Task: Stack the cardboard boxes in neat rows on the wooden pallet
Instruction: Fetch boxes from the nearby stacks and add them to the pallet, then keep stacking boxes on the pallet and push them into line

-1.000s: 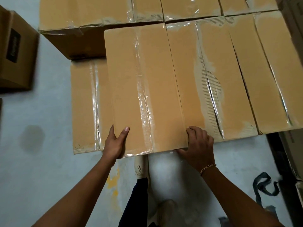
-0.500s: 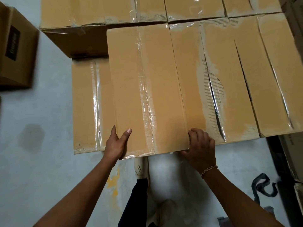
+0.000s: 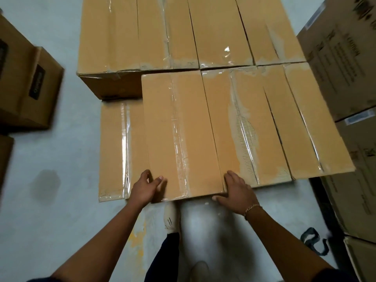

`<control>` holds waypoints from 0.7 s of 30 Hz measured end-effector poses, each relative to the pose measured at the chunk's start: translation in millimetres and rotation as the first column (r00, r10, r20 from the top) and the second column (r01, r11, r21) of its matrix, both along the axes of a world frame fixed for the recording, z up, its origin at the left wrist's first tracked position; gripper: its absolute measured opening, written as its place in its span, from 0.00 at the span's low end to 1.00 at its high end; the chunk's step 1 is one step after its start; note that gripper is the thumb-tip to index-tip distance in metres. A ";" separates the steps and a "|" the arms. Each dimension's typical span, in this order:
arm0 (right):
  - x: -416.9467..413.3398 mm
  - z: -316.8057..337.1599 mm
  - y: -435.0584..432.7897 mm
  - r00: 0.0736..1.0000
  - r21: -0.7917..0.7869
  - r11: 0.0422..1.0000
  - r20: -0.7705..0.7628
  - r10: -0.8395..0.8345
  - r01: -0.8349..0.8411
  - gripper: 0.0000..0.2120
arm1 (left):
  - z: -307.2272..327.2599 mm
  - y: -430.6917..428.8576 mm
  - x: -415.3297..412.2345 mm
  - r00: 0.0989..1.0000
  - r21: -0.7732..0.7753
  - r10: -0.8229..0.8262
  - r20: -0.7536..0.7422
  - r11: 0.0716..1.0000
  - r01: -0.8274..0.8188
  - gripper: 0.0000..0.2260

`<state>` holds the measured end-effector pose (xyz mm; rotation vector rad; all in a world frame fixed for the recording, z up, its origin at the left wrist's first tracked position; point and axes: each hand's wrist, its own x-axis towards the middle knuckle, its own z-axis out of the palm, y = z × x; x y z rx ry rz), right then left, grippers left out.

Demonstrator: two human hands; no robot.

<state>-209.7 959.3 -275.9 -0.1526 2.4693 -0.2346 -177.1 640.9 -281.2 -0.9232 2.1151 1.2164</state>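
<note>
8 tan taped boxes [image 3: 179, 129] in all: 4 across the far row, 3 across the near top row, 1 lower at near left. At least 2 darker boxes [image 3: 40, 88] at left. 3 printed cartons [image 3: 341, 68] stacked at right. 2 hands: left hand [image 3: 144, 188], right hand [image 3: 236, 192]. 1 bracelet [image 3: 252, 207], 2 shoes [image 3: 172, 218], 1 black strap [image 3: 311, 241].

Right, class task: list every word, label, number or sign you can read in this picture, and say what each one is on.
No text here can be read with certainty.
Dark label on the left brown box: blurred, unreadable.
Black print on the big cartons at right: too blurred to read.
Taped tan boxes: no print visible.
</note>
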 end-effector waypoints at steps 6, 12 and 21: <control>27.1 85.5 10.5 0.998 -0.080 0.995 -0.011 -0.068 0.067 0.45 | 91.1 -5.9 34.4 0.977 -0.089 -0.189 -0.102 0.979 0.181 0.33; 63.4 179.3 2.8 0.996 -0.155 0.987 -0.074 -0.056 0.044 0.43 | 193.8 -8.3 92.0 0.946 -0.239 -0.224 -0.236 0.957 0.167 0.33; 111.5 285.4 -62.7 0.981 -0.220 0.965 -0.161 0.106 -0.141 0.42 | 297.8 -74.4 211.0 0.937 -0.316 -0.089 -0.338 0.948 -0.024 0.33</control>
